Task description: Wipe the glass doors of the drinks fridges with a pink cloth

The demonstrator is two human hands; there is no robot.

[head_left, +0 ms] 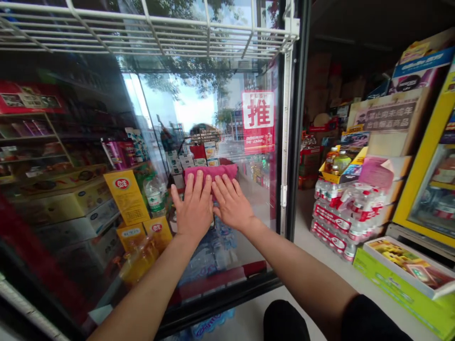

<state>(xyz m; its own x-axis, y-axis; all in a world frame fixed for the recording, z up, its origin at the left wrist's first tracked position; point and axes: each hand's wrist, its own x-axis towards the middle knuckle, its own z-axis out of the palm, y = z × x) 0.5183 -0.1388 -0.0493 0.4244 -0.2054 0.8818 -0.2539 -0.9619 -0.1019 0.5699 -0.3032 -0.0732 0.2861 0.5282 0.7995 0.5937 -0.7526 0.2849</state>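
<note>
My left hand (195,204) lies flat against the glass door (227,104), fingers stretched out and slightly spread. Beside it, my right hand (232,199) is flat too, its fingers slanting up to the left. Under the fingertips of both hands is a folded pink cloth (223,170), pressed onto the glass. Its upper edge shows above the fingers; the palms hide the lower part. The two hands touch or nearly touch at the thumbs. A red and white push sticker (259,118) is on the door to the right of the cloth.
A white wire rack (152,33) crosses the door's top. The black door frame (298,118) stands at the right. Beyond it are shrink-wrapped bottle packs (337,222), a green box (391,289) and a yellow-framed cooler (423,175). Goods and reflections show in the glass.
</note>
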